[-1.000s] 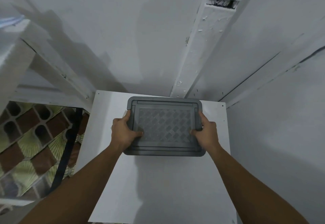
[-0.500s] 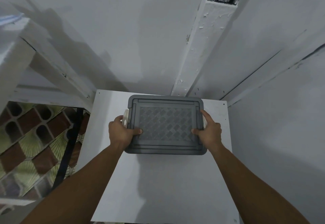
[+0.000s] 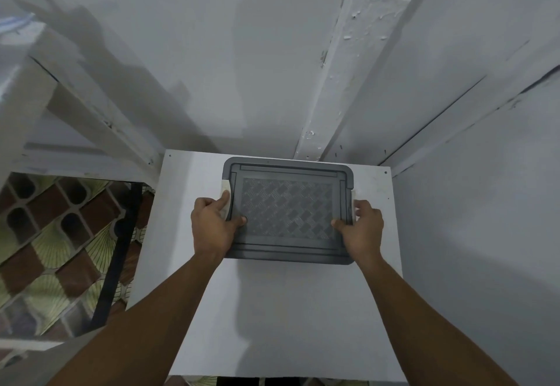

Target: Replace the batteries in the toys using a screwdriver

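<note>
A grey plastic storage box with a patterned lid (image 3: 288, 210) sits at the far end of a white table (image 3: 272, 310), against the wall. My left hand (image 3: 212, 225) grips its left side, thumb on the lid and fingers curled around a white side latch (image 3: 225, 193). My right hand (image 3: 362, 228) grips the right side the same way, thumb on the lid and fingers at the right latch (image 3: 353, 201). No toys, batteries or screwdriver are visible; the box's contents are hidden under the lid.
White walls close in behind and to the right of the table. A white painted beam (image 3: 348, 82) runs up the back wall. To the left are white slanted boards (image 3: 91, 107), a dark table leg (image 3: 118, 258) and a patterned brown and green floor (image 3: 45, 249).
Both hands shifted outward on the box's sides; the fingers now curl around the white side latches, which stand out from the lid. The box has stayed in place.
</note>
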